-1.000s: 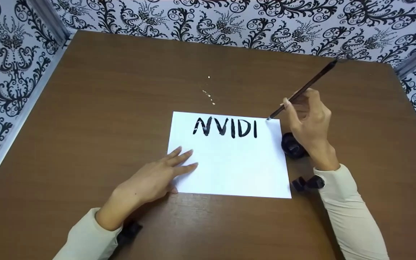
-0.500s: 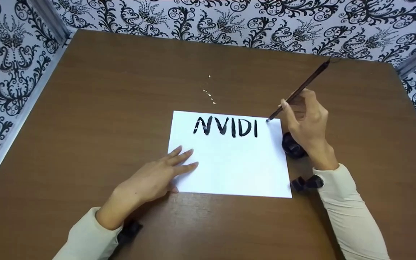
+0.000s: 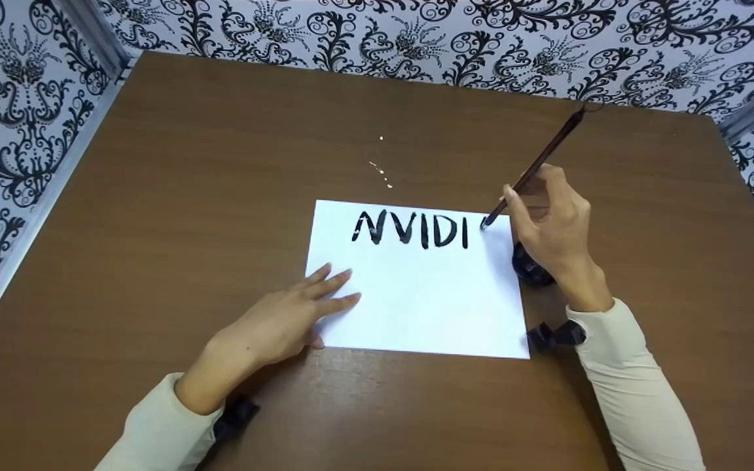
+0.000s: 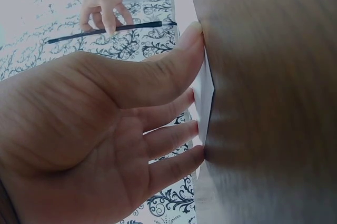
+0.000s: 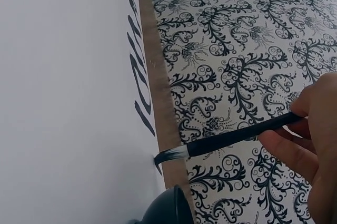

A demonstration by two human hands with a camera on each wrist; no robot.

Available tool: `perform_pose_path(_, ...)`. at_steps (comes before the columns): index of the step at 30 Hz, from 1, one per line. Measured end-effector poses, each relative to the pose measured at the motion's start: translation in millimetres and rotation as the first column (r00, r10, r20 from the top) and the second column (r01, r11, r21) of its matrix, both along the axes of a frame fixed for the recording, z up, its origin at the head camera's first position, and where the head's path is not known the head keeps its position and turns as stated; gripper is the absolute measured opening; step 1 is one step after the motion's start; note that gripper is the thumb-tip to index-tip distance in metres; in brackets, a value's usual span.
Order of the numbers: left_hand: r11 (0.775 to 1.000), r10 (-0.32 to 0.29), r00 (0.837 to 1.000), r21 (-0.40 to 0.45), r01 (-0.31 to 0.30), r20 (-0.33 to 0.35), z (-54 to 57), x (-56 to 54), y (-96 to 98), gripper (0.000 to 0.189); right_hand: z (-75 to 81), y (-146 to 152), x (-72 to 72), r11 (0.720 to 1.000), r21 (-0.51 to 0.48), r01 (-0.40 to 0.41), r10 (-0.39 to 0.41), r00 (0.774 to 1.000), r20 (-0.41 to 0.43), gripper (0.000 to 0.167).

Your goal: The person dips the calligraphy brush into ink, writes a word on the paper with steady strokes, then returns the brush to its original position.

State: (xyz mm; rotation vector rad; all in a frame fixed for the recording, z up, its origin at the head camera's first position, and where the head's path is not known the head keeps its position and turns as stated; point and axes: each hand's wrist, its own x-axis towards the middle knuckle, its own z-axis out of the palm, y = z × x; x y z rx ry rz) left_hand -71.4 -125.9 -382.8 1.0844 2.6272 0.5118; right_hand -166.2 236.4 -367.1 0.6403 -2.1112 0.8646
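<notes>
A white sheet of paper point(image 3: 416, 294) lies on the brown table, with black painted letters point(image 3: 410, 229) reading NVIDI along its top. My left hand point(image 3: 279, 324) rests with spread fingers on the sheet's lower left corner, thumb at its edge in the left wrist view. My right hand point(image 3: 557, 222) pinches a dark paintbrush point(image 3: 547, 150) by its handle, the handle slanting up and away. In the right wrist view the black-wetted bristles point(image 5: 167, 155) bend against the paper beside the last letter, over a short dark stroke. A round black pot point(image 3: 532, 265) stands at the sheet's right edge, partly behind the hand.
Small light specks point(image 3: 382, 173) dot the wooden table point(image 3: 220, 163) beyond the paper. Black-and-white patterned wallpaper point(image 3: 410, 39) borders the table at the back and sides. Black wrist devices point(image 3: 236, 418) sit under both light sleeves point(image 3: 639, 386).
My right hand has moved slightly left and towards me, drawing the brush tip down from near the paper's top edge. The left hand stays in place on the sheet.
</notes>
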Motion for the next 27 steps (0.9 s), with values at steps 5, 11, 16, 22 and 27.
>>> perform_pose_path(5, 1.000, -0.003, 1.000, 0.001, 0.003, -0.004, -0.9, -0.1, 0.0, 0.070, 2.5, -2, 2.0, 0.999, 0.012, -0.032, 0.032, 0.999, 0.014, 0.022)
perform_pose_path(11, 1.000, -0.001, 1.000, 0.016, 0.001, -0.005, -1.8, 0.2, -0.5, 0.070, 5.3, -5, 5.7, 0.995, 0.041, -0.087, 0.086, 0.996, 0.035, 0.023)
perform_pose_path(16, 1.000, 0.007, 1.000, 0.014, -0.007, 0.010, -1.8, 0.4, -0.1, 0.069, 8.4, -9, 10.5, 0.990, 0.072, -0.118, 0.114, 0.992, 0.053, 0.026)
perform_pose_path(22, 1.000, 0.011, 1.000, 0.015, -0.011, 0.015, -1.2, 0.4, 0.2, 0.069, 15.5, -14, 17.7, 0.983, 0.118, -0.140, 0.134, 0.989, 0.063, 0.027)
perform_pose_path(27, 1.000, 0.010, 1.000, 0.022, -0.010, 0.020, -0.4, 0.3, 0.1, 0.070, 24.7, -11, 20.0, 0.990, 0.075, -0.118, 0.117, 0.993, 0.020, 0.026)
